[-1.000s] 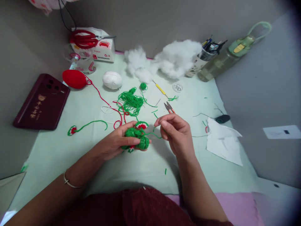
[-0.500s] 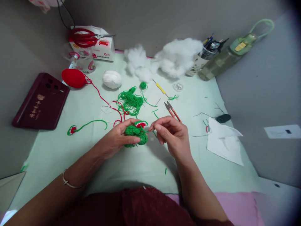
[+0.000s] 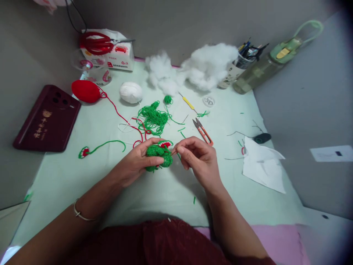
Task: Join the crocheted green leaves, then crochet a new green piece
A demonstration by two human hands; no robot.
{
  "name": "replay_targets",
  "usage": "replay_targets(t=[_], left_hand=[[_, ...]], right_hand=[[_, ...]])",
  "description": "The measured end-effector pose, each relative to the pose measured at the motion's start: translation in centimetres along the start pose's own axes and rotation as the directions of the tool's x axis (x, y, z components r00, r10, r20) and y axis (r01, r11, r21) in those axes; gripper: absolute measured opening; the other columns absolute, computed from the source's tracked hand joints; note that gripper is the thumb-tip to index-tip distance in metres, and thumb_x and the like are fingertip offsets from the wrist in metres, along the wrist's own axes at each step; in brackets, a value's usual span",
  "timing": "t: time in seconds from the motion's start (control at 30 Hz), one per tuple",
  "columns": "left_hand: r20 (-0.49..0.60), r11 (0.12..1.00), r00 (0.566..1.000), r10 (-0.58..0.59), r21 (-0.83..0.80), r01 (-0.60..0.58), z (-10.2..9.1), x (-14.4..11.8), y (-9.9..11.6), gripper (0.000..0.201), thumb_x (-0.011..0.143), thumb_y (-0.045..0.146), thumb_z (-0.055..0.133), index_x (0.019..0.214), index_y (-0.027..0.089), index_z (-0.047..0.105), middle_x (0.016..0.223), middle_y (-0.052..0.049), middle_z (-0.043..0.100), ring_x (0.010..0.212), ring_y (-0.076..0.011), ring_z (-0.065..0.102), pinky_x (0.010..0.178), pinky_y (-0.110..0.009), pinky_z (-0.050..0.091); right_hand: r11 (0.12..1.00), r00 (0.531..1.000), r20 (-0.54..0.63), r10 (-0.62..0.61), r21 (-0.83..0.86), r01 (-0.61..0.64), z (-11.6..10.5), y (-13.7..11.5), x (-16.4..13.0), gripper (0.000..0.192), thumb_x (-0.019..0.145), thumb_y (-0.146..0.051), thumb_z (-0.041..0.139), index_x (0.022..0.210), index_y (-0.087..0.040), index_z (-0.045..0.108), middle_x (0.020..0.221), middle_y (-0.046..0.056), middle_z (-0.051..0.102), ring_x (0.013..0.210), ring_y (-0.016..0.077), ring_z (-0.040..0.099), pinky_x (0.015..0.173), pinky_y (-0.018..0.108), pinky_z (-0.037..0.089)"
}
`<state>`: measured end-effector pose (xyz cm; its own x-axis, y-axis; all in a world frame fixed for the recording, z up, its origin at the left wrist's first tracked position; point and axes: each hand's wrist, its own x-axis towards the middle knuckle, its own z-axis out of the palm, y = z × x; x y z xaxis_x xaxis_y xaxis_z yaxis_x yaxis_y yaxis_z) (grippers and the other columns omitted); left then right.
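Note:
My left hand [image 3: 135, 163] grips a green crochet piece [image 3: 158, 154] with a red and white watermelon-slice edge, held just above the pale green mat [image 3: 82, 184]. My right hand [image 3: 197, 156] pinches something thin at the piece's right side, probably a needle with green yarn; it is too small to make out. Orange thread snips [image 3: 203, 131] lie just behind my right hand. A tangle of green yarn [image 3: 153, 118] sits behind the piece.
On the mat lie a red yarn ball [image 3: 86, 91], a white yarn ball [image 3: 131, 92], white stuffing [image 3: 205, 68], a yellow crochet hook [image 3: 188, 103] and a small watermelon slice with a green tail [image 3: 84, 151]. A dark red phone [image 3: 46, 119], tissue box with red scissors [image 3: 109, 46], pen cup [image 3: 238, 68], bottle [image 3: 264, 62], white paper [image 3: 261, 165].
My right hand has moved left, from holding yarn out to the right to touching the crochet piece. My left hand lifted and turned the piece slightly.

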<state>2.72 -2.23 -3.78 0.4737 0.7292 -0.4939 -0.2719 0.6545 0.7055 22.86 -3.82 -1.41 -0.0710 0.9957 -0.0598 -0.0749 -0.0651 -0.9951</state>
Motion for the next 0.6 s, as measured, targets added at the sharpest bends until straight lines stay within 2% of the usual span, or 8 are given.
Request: replay_targets(t=[0.07, 0.2, 0.37, 0.6], left_hand=[[0.018, 0.999, 0.999, 0.027, -0.024, -0.026, 0.2, 0.1, -0.1, 0.056, 0.069, 0.031, 0.092, 0.12, 0.024, 0.068, 0.101, -0.002, 0.077, 0.083, -0.0144, 0.067, 0.074, -0.024, 0.047], [0.022, 0.995, 0.995, 0.098, 0.01, -0.098, 0.4, 0.3, -0.4, 0.066, 0.066, 0.027, 0.094, 0.125, 0.024, 0.066, 0.106, -0.004, 0.076, 0.093, -0.0183, 0.067, 0.082, -0.027, 0.048], [-0.005, 0.978, 0.984, 0.18, 0.11, -0.178, 0.1, 0.5, -0.8, 0.062, 0.072, 0.026, 0.091, 0.128, 0.026, 0.067, 0.111, -0.003, 0.075, 0.101, -0.0196, 0.067, 0.09, -0.029, 0.048], [0.028, 0.966, 0.975, 0.22, 0.132, -0.222, -0.1, 0.4, -1.1, 0.066, 0.075, 0.027, 0.089, 0.136, 0.026, 0.064, 0.115, -0.005, 0.077, 0.103, -0.0213, 0.07, 0.094, -0.032, 0.051]], right_hand=[[0.999, 1.0, -0.022, 0.012, 0.03, -0.012, -0.1, 0.4, 0.2, 0.014, 0.09, -0.032, 0.074, 0.083, -0.02, 0.071, 0.077, 0.0, 0.074, 0.044, 0.0044, 0.046, 0.042, 0.021, 0.033], [0.995, 0.998, -0.033, 0.051, 0.086, -0.048, -0.4, 1.2, 0.5, 0.016, 0.09, -0.034, 0.075, 0.084, -0.02, 0.069, 0.079, 0.0, 0.074, 0.045, 0.0041, 0.045, 0.043, 0.022, 0.03], [0.956, 0.977, -0.025, 0.21, 0.215, -0.199, -0.4, 1.5, 1.0, 0.02, 0.083, -0.035, 0.079, 0.08, -0.019, 0.068, 0.074, -0.001, 0.073, 0.043, 0.0034, 0.041, 0.045, 0.023, 0.025], [0.862, 0.927, 0.113, 0.356, 0.343, -0.373, -0.2, 1.1, 1.4, 0.026, 0.074, -0.034, 0.082, 0.069, -0.015, 0.065, 0.058, -0.003, 0.063, 0.041, 0.0029, 0.037, 0.046, 0.022, 0.023]])
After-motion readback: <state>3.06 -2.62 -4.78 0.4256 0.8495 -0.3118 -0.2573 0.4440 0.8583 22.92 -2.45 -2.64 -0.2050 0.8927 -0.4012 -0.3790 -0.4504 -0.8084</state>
